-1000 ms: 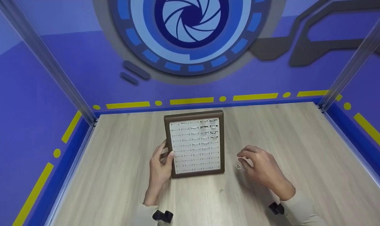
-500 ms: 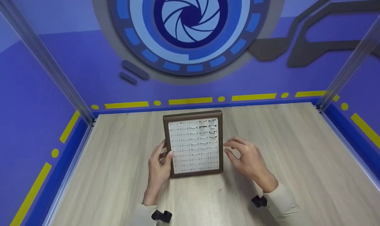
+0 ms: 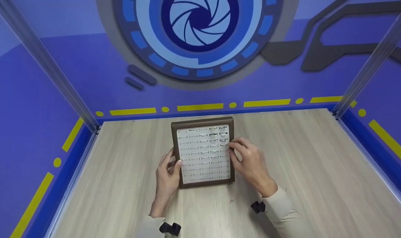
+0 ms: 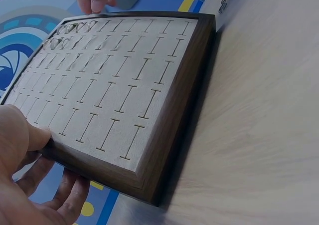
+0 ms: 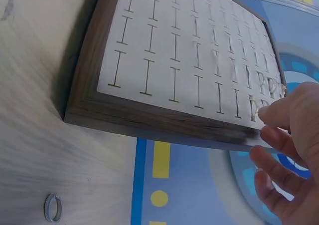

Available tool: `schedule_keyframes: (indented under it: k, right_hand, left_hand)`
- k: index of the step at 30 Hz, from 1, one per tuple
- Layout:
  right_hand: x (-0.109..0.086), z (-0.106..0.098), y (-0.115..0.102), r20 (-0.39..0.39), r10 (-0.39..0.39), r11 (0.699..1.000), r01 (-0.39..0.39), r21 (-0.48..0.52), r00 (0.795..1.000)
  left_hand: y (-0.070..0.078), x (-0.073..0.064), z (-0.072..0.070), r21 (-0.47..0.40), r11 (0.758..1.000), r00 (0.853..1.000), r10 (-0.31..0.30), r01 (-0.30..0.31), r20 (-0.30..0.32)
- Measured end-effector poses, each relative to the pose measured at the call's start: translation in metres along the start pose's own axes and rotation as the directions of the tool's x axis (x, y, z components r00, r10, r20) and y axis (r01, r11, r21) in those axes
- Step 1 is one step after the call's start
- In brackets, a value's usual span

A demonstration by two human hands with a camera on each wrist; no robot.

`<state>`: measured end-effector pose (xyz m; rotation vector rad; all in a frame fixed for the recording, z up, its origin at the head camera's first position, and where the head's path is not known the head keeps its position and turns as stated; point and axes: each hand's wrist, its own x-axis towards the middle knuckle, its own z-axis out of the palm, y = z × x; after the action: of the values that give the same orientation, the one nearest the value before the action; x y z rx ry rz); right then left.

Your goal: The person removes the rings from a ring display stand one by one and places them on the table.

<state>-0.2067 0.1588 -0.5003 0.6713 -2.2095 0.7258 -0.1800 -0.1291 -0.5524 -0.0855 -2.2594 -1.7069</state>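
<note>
A ring display case [image 3: 205,185] with a dark wooden frame and a white slotted pad [image 4: 164,85] stands tilted up on the table. Several rings [image 3: 213,135] sit in slots at its upper right. My left hand [image 3: 167,177] grips the case's left side, thumb on the front edge and fingers behind. At the right edge, my right hand [image 3: 250,162] has thumb and index fingertips right at a ring [image 5: 253,108] in the outer column. Whether they pinch it, I cannot tell. Another ring [image 5: 53,207] lies on the table; my right hand covers its place in the head view.
The light wood table [image 3: 121,158] is enclosed by blue printed panels [image 3: 31,99] at the left, back and right. Metal posts [image 3: 369,62] rise at the back corners. Dark cameras [image 3: 170,228] are strapped at both wrists.
My right hand has moved left and up from beside the loose ring on the table to the case's right edge. My left hand and the case have stayed in place.
</note>
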Motion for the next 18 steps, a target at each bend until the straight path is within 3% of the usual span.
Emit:
schedule_keyframes:
  k: [12,18]
  right_hand:
    - [0.005,0.019,-0.005,-0.014,-0.084,0.990,0.082,-0.116,0.996]
    - [0.005,0.023,-0.004,-0.050,-0.106,0.991,0.101,-0.089,0.993]
  left_hand:
    - [0.001,-0.001,-0.001,0.013,1.000,1.000,-0.008,0.008,0.005]
    - [0.002,-0.001,-0.001,0.012,1.000,1.000,0.023,-0.023,0.002]
